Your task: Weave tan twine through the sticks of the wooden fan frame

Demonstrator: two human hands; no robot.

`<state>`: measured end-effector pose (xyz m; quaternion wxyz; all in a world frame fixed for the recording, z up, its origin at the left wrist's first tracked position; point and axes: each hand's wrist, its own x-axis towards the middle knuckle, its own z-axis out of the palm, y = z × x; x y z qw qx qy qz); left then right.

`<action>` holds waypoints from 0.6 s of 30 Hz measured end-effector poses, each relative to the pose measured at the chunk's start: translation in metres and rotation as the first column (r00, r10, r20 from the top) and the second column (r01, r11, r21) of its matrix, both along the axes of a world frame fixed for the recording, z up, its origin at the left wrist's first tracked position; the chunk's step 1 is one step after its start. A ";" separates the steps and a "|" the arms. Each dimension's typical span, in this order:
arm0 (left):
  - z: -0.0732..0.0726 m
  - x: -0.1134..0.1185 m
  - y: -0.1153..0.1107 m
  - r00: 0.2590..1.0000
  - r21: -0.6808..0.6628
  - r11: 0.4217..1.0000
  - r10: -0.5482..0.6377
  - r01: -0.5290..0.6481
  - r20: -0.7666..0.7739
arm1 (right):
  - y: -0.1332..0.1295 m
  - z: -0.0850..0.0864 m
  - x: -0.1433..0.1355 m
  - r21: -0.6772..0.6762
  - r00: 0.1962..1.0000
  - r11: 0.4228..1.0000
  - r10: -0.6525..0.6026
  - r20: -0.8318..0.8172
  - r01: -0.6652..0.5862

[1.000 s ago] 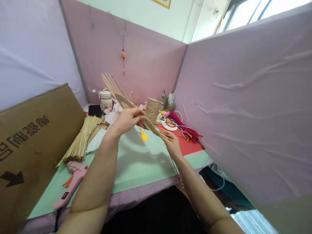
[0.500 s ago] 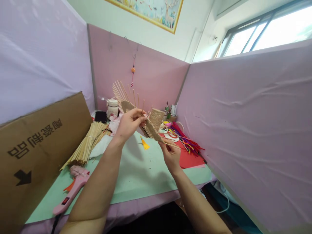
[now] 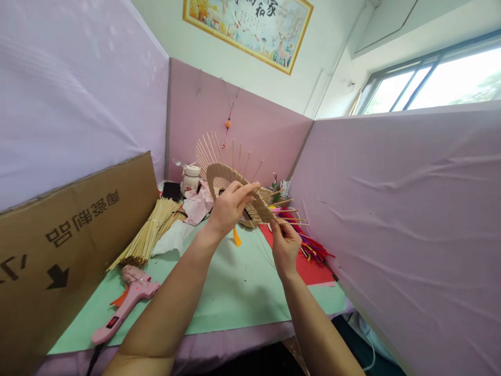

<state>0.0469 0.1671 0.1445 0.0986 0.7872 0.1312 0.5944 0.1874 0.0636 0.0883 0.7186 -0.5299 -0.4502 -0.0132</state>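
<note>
A curved brown cardboard piece (image 3: 225,172) with thin wooden sticks fanning out from its edge is held tilted above the table. My left hand (image 3: 234,206) is closed on its middle, fingers pressed near the upper edge. Lower down, my right hand (image 3: 285,243) pinches the right end, just below several sticks. A woven or twine-wrapped part (image 3: 263,197) shows partly behind the cardboard. The yellow tassel (image 3: 237,237) hangs or lies below it; which one I cannot tell.
At the left stand a large cardboard box (image 3: 82,235), a bundle of sticks (image 3: 151,230) and a pink glue gun (image 3: 127,308). A white jar (image 3: 191,178) is at the back. Red sheets (image 3: 313,269) and coloured pipe cleaners (image 3: 317,250) lie right.
The cardboard piece has turned, showing more of its curved face, with sticks spreading to the right. Both hands sit slightly further right in view. The head view has shifted.
</note>
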 end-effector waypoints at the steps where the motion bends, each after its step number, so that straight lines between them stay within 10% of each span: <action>1: 0.000 -0.001 0.000 0.999 -0.029 1.000 0.003 -0.004 -0.036 | 0.000 0.000 0.001 -0.007 1.000 1.000 0.002 0.004 -0.002; 6: 0.005 -0.003 -0.005 0.978 -0.286 0.952 -0.154 0.109 -0.142 | -0.002 -0.001 0.003 -0.023 1.000 1.000 0.009 0.025 -0.009; 10: 0.007 -0.003 -0.011 0.913 -0.577 0.768 -0.398 0.277 -0.092 | -0.003 -0.003 0.005 -0.033 0.999 0.999 -0.015 0.034 0.016; 18: 0.006 0.001 -0.010 0.863 -0.630 0.668 -0.505 0.397 0.009 | -0.013 -0.007 0.014 -0.098 0.997 0.995 0.041 0.064 -0.035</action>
